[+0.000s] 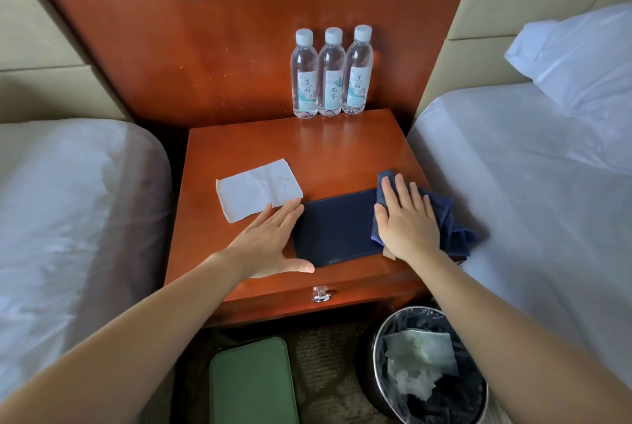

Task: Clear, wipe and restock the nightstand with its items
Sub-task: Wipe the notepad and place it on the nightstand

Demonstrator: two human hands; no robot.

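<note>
The right hand lies palm down with its fingers straight and slightly spread, pressing flat on a crumpled blue cloth. The soft, bunched cloth sits near the right edge of the glossy reddish wooden counter and covers the right end of a dark navy rectangular mat with stitched edges. The left hand is also flat, fingers straight and close together. It rests on the counter against the mat's left edge, with the thumb stretched out by the mat's front left corner.

Just beyond the left fingertips, a creased white paper sheet lies tilted near the counter's left edge. Three clear plastic bottles with white caps and pale labels stand upright, side by side and touching, at the back edge, right of centre.

A small metal drawer pull shows below the front edge. On the floor stand a round bin, lined with plastic and holding crumpled paper, and a green rounded case. White-sheeted beds flank the counter.
</note>
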